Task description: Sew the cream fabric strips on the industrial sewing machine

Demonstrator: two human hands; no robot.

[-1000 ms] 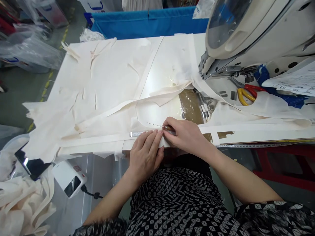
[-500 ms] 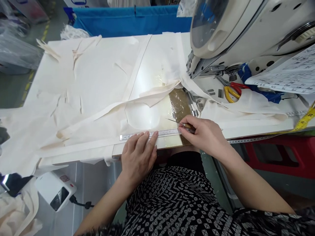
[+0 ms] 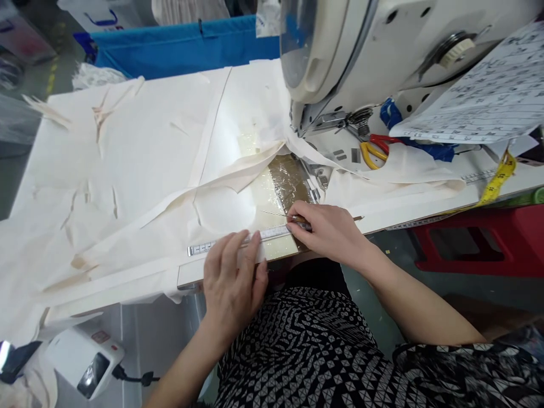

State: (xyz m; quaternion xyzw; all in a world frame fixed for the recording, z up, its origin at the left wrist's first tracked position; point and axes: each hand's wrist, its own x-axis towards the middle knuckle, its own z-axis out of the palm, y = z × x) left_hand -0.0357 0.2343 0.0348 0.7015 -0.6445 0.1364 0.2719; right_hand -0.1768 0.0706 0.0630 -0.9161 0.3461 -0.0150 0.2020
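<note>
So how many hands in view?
2: the left hand, lying across the white measuring strip; the right hand, holding the thin pointed tool. No others show.

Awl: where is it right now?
Head view, slightly right of center: the awl is in the right hand, its thin tip pointing left, beside the measuring tape.

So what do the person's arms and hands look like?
The left hand and right hand are bare, with no gloves, rings or bracelets visible. The left forearm and right forearm are bare too. The right sleeve, black with a pale geometric print like the top, ends near the elbow.
</note>
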